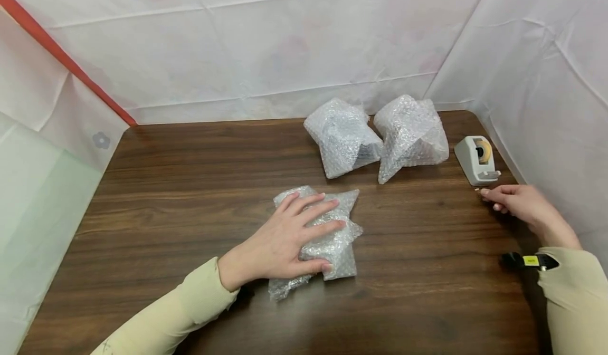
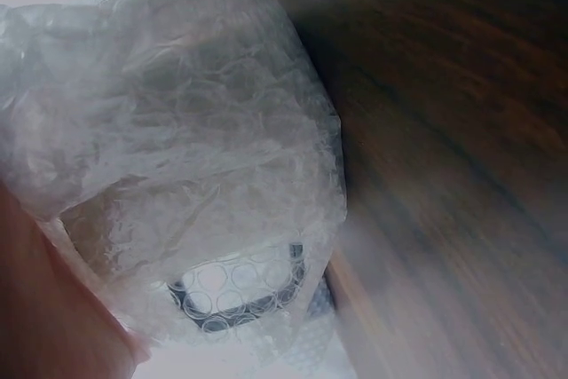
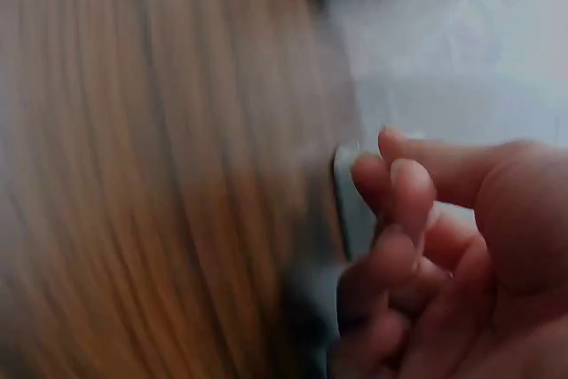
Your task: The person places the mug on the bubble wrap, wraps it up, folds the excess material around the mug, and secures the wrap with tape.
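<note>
My left hand [image 1: 290,236] lies with spread, fairly straight fingers on a bubble-wrapped bundle [image 1: 339,249] on the table. In the left wrist view, clear bubble wrap [image 2: 204,104] fills much of the frame, and a dark curved outline shows through it low down. At the right, my right hand [image 1: 522,202] pinches a tiny pale strip [image 1: 477,190], seemingly a piece of tape, between thumb and forefinger. It is just in front of the white tape dispenser [image 1: 469,161]. In the right wrist view the fingertips [image 3: 413,185] meet, but the strip is hard to make out.
Two more bubble-wrapped bundles, one on the left [image 1: 339,138] and one on the right [image 1: 410,133], stand side by side at the back of the brown wooden table [image 1: 190,186]. White cloth [image 1: 285,44] hangs behind the table and along its right side.
</note>
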Tool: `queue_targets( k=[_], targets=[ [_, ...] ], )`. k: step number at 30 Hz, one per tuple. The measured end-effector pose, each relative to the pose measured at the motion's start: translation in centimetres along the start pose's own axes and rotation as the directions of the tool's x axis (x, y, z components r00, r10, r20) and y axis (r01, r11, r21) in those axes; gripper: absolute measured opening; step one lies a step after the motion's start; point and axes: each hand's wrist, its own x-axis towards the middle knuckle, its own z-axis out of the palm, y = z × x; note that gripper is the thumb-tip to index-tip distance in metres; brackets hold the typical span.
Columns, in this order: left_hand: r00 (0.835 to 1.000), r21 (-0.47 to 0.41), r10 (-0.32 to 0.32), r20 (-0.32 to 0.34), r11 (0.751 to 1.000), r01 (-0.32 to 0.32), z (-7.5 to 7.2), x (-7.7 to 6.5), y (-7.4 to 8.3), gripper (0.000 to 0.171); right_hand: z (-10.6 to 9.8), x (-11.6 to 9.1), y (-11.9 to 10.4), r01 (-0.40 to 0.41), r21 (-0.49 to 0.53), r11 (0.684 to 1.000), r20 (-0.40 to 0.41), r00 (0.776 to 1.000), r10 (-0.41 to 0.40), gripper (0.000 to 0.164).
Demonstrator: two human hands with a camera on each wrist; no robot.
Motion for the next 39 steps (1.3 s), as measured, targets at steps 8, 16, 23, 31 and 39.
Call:
queue_targets(
  k=[8,16,23,31,39],
  targets=[
    [1.000,0.002,0.007,-0.009,1.000,-0.007,-0.1,0.1,0.0,0.066,5.9,-4.3,-10.0,0.433,0.259,0.863,0.117,0.873,-0.473,0.011],
    [1.000,0.005,0.003,-0.009,1.000,-0.003,-0.1,0.2,0.1,0.066,13.8,-7.4,-18.0,0.551,0.556,0.622,0.240,0.610,-0.755,0.018],
    [1.000,0.004,0.004,0.003,1.000,-0.004,0.0,0.2,0.2,0.066,16.7,-8.0,-19.2,0.467,0.489,0.737,0.253,0.733,-0.632,0.016],
    [1.000,0.015,-0.006,0.015,1.000,0.006,-0.1,0.1,0.1,0.067,17.2,-8.2,-20.0,0.395,0.365,0.843,0.288,0.813,-0.506,0.030],
    [0.999,-0.020,0.049,-0.007,0.999,-0.049,-0.3,0.1,-0.1,0.067,17.2,-8.1,-20.1,0.408,0.264,0.874,0.320,0.818,-0.478,0.036]
  ],
)
